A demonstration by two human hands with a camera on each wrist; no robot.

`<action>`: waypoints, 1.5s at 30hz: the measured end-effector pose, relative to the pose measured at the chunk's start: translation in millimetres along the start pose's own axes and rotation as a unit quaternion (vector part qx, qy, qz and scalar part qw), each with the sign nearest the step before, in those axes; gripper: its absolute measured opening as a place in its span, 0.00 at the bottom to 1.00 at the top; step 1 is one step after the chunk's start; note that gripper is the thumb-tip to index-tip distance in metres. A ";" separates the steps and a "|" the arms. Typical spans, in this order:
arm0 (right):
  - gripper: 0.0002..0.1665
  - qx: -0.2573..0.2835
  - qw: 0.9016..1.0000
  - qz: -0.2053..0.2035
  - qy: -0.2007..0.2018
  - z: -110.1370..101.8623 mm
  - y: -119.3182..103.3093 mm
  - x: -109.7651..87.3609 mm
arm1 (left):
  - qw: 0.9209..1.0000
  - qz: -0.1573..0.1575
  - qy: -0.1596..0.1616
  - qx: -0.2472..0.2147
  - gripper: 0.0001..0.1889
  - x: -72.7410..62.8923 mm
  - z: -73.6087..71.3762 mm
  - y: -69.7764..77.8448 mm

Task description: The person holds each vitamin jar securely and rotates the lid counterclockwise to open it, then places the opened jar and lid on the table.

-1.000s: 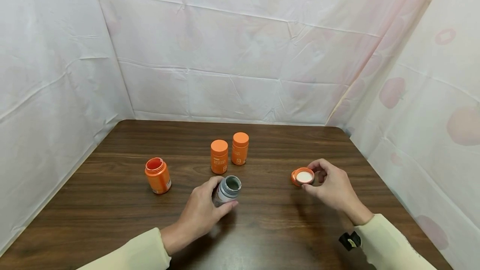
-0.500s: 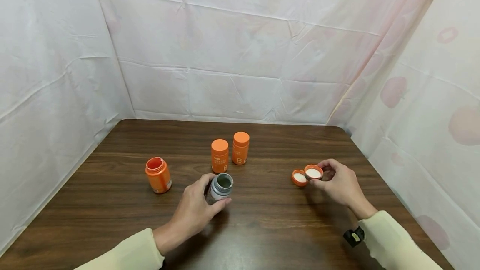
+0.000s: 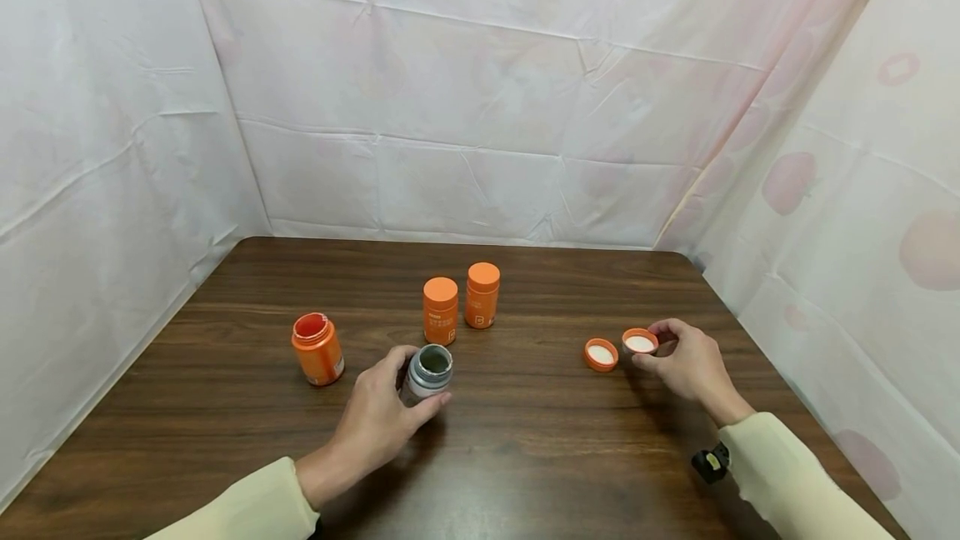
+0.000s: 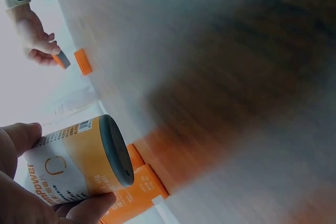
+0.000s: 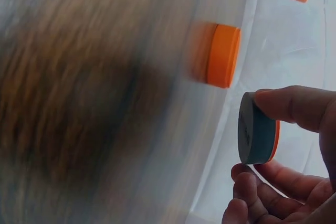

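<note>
My left hand (image 3: pixel 377 402) grips an uncapped bottle (image 3: pixel 429 373) with a grey neck, its mouth facing up and tilted slightly. In the left wrist view this bottle (image 4: pixel 79 161) shows an orange and white label and a dark grey base. Over at the right, my right hand (image 3: pixel 690 363) pinches a grey screw cap (image 5: pixel 256 129) by its edge; the cap's orange-rimmed, white-lined inside faces up in the head view. Just left of it, an orange cap (image 3: pixel 601 354) lies on the table with its white lining upward.
An uncapped orange bottle (image 3: pixel 318 350) stands at the left. Two capped orange bottles, the nearer one (image 3: pixel 439 312) and the farther one (image 3: pixel 482 296), stand behind the left hand. White sheeting (image 3: pixel 465 107) rises behind the wooden table (image 3: pixel 525 473).
The left hand has carried the grey-necked bottle leftward. My right hand has shifted right with the grey cap, so the orange cap on the table now shows fully.
</note>
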State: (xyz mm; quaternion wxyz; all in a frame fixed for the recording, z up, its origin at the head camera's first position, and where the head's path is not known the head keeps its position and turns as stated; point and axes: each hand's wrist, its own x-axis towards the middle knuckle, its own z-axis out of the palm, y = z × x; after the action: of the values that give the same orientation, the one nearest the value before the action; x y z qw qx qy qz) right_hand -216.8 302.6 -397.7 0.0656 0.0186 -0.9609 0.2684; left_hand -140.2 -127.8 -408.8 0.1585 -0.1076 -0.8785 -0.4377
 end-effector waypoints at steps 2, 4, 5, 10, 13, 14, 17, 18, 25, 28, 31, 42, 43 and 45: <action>0.32 -0.003 1.000 0.008 -0.011 0.9 3.4 1.6 | 1.000 -0.004 0.000 0.001 0.31 -0.5 -0.3 -1.0; 0.32 -0.009 1.000 0.012 -0.018 1.7 6.2 3.2 | 1.000 -0.007 0.000 0.001 0.31 -0.8 -0.7 -1.6; 0.32 -0.014 1.000 0.013 -0.021 2.4 7.6 4.0 | 1.000 -0.007 0.002 0.002 0.31 -0.9 -0.9 -1.6; 0.30 -0.034 0.999 0.018 -0.029 4.3 11.2 6.0 | 1.000 -0.014 0.008 0.004 0.31 -1.7 -2.0 -2.5; 0.30 -0.043 0.998 0.026 -0.037 4.5 12.1 6.8 | 1.000 -0.014 0.012 0.007 0.31 -2.0 -2.8 -3.5; 0.29 -0.044 0.998 0.029 -0.041 4.7 12.4 7.1 | 1.000 -0.014 0.013 0.009 0.31 -1.8 -3.2 -3.9; 0.28 -0.050 0.997 0.042 -0.050 5.7 12.8 7.8 | 1.000 -0.016 0.014 0.015 0.31 -0.6 -4.7 -5.0; 0.28 -0.050 0.996 0.046 -0.053 6.0 12.8 8.1 | 1.000 -0.017 0.014 0.017 0.32 0.1 -5.4 -5.2; 0.29 -0.056 0.994 0.071 -0.069 8.2 12.1 10.0 | 0.999 -0.031 0.016 0.041 0.33 6.7 -11.3 -6.9; 0.30 -0.056 0.993 0.072 -0.074 7.7 11.0 9.7 | 0.998 -0.035 0.020 0.044 0.33 11.0 -13.8 -8.1; 0.33 -0.058 0.993 0.067 -0.077 4.6 8.5 8.3 | 0.998 -0.041 0.026 0.045 0.33 15.8 -16.1 -10.6; 0.40 -0.066 0.995 0.027 -0.064 -9.1 -6.3 -0.2 | 0.995 -0.082 0.041 0.030 0.34 36.9 -20.4 -16.9; 0.40 -0.065 0.996 0.025 -0.061 -9.8 -7.9 -1.2 | 0.995 -0.085 0.042 0.028 0.34 39.0 -20.4 -17.3; 0.40 -0.060 0.996 0.023 -0.059 -11.3 -10.9 -3.2 | 0.994 -0.092 0.045 0.023 0.34 43.2 -20.0 -17.6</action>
State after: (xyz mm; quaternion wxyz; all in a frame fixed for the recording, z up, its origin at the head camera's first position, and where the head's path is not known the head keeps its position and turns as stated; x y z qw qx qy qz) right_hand -211.6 299.1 -383.0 0.0039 0.0082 -0.9776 0.2104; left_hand -182.3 -152.2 -394.3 0.1591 -0.0025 -0.8866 -0.4344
